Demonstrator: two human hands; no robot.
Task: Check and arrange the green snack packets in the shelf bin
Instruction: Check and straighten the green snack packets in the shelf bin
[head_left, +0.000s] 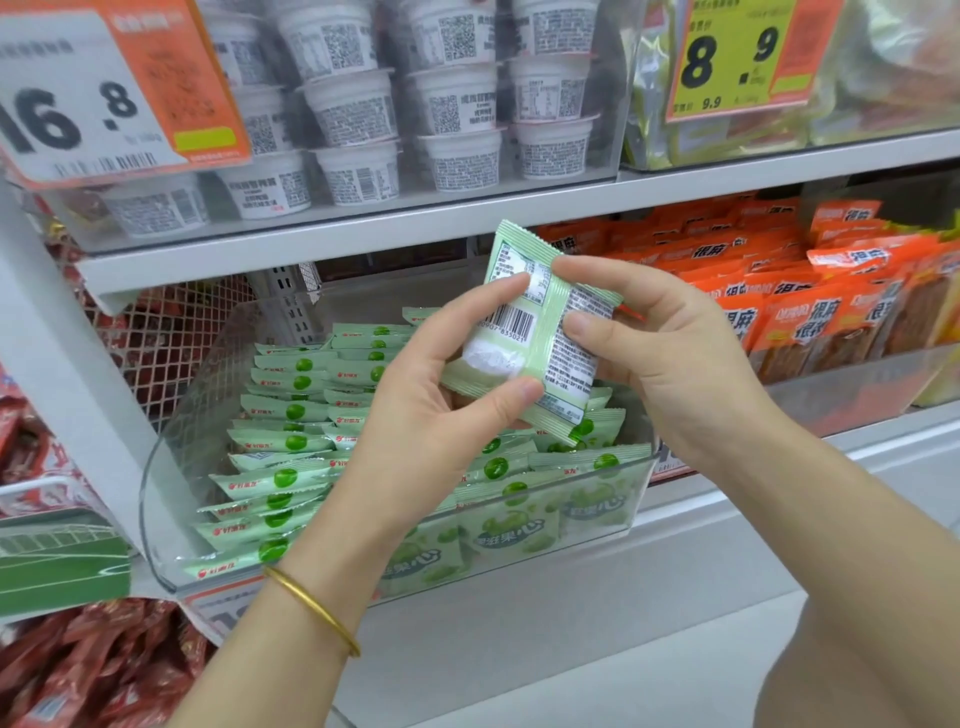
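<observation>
A pale green snack packet (540, 332) is held up above the bin, its back with the barcode turned toward me. My left hand (431, 410) pinches its lower left edge between thumb and fingers; a gold bangle sits on that wrist. My right hand (670, 353) grips the packet's right side, fingers curled over the front face. Below them, a clear plastic shelf bin (171, 499) holds several rows of the same green packets (291, 441), stacked on edge, some leaning.
Orange snack packs (810, 306) fill the bin to the right. White cups (358, 109) are stacked on the shelf above, with price tags (93, 93) hanging at left and right. Red packets (78, 670) lie at the lower left. A white shelf ledge (571, 623) runs below.
</observation>
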